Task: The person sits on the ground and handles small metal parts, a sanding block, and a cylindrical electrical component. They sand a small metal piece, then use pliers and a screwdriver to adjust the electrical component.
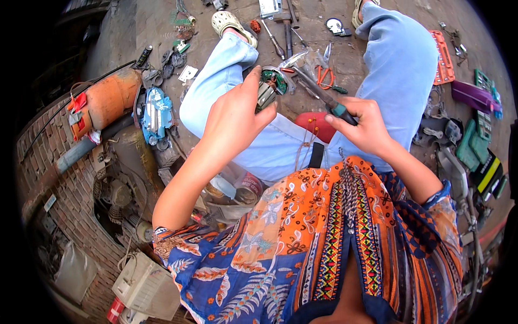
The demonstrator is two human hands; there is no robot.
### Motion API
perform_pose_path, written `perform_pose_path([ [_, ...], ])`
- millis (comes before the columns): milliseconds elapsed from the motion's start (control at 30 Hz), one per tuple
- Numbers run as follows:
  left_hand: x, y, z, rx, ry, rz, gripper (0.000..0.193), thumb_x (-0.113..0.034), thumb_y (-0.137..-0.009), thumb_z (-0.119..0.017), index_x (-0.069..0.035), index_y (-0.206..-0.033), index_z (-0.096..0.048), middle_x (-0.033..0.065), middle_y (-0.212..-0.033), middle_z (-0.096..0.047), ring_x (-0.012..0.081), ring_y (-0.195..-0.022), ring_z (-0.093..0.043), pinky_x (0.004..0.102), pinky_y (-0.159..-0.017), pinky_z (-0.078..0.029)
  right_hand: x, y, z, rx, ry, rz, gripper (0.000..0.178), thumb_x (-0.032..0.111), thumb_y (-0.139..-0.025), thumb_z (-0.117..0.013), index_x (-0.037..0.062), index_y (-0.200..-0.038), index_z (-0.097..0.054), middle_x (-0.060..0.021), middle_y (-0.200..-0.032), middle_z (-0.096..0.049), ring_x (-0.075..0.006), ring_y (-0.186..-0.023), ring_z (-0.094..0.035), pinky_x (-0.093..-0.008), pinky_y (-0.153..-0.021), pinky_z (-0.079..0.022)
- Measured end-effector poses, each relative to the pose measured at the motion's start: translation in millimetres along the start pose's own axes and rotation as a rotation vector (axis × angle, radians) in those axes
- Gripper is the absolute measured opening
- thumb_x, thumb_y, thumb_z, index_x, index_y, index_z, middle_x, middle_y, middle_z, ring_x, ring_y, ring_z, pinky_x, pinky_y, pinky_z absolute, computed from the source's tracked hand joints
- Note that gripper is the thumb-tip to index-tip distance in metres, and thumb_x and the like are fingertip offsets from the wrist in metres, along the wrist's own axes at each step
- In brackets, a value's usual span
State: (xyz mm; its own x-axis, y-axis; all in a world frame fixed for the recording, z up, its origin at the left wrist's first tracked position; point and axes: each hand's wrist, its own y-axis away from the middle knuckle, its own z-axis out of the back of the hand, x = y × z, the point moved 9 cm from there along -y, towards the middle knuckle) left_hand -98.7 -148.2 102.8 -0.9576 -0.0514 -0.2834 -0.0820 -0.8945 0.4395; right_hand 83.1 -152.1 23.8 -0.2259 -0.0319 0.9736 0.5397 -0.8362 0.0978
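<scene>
My left hand (232,116) is closed around a small round device (267,89), where a green circuit board and a grey metal body show. In my right hand (367,119) is a long tool (324,97) with a metal shaft and a dark green and black handle; I cannot tell its exact kind. The shaft slants up and left toward the device, with a gap between them. Below and between my hands lies a red, rounded item (318,127) at my lap. Orange-handled pliers (326,76) lie on the ground just beyond my right hand.
A hammer (287,35) and a screwdriver (274,42) lie on the ground between my feet. An orange cylinder (105,100) and blue-wrapped parts (157,116) are at left. At right are an orange tool tray (442,58), a purple case (475,97) and green cases (474,141).
</scene>
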Motion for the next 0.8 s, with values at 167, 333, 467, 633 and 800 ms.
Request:
perform_pose_path([
  [167, 6.4, -1.1, -0.3, -0.014, 0.044, 0.025, 0.057, -0.018, -0.079, -0.065, 0.004, -0.127, -0.044, 0.0259, -0.097, -0.062, 0.0405, -0.093, -0.06, 0.0403, -0.078, -0.047, -4.1, 7.8, -1.2, 0.027, -0.034, -0.128, 0.03, 0.016, -0.077, -0.072, -0.0033, -0.063, -0.054, -0.0092, -0.058, -0.045, -0.0182, -0.05, -0.039, -0.0328, -0.047, -0.033],
  [333, 9.2, -1.7, 4.4, -0.068, 0.143, 0.03, 0.059, -0.018, -0.079, -0.065, 0.004, -0.129, -0.042, 0.0261, -0.101, -0.061, 0.0387, -0.095, -0.061, 0.0394, -0.081, -0.047, 19.2, 12.1, 6.7, -0.122, 0.184, 0.121, 0.028, 0.015, -0.071, -0.075, -0.0023, -0.064, -0.054, -0.0127, -0.076, -0.061, -0.0258, -0.06, -0.057, -0.0344, -0.054, -0.045],
  [467, 9.8, 3.7, 3.8, -0.156, 0.338, -0.036, 0.066, -0.019, -0.078, -0.065, 0.005, -0.133, -0.038, 0.0271, -0.114, -0.056, 0.0383, -0.104, -0.058, 0.0399, -0.087, -0.046, 34.5, 17.4, 12.1, -0.204, 0.415, 0.267, 0.025, 0.011, -0.063, -0.075, -0.0003, -0.066, -0.054, -0.0139, -0.092, -0.064, -0.0296, -0.075, -0.064, -0.0356, -0.063, -0.051],
  [633, 8.9, 12.1, 11.7, -0.244, 0.346, -0.093, 0.074, -0.015, -0.075, -0.068, 0.003, -0.138, -0.033, 0.0254, -0.125, -0.052, 0.0359, -0.111, -0.055, 0.0363, -0.092, -0.044, 43.5, 17.9, 16.9, -0.249, 0.435, 0.324, 0.024, 0.008, -0.059, -0.076, 0.0007, -0.067, -0.054, -0.0134, -0.093, -0.065, -0.0288, -0.077, -0.064, -0.0355, -0.063, -0.051],
  [800, -3.1, 19.3, 24.7, -0.326, 0.327, -0.152, 0.076, -0.013, -0.074, -0.068, 0.002, -0.139, -0.032, 0.0247, -0.124, -0.053, 0.0367, -0.108, -0.056, 0.0362, -0.089, -0.046, 50.1, 16.7, 18.6, -0.249, 0.442, 0.349, 0.025, 0.008, -0.059, -0.076, 0.0006, -0.067, -0.053, -0.0127, -0.094, -0.065, -0.0284, -0.078, -0.064, -0.0352, -0.063, -0.051],
])
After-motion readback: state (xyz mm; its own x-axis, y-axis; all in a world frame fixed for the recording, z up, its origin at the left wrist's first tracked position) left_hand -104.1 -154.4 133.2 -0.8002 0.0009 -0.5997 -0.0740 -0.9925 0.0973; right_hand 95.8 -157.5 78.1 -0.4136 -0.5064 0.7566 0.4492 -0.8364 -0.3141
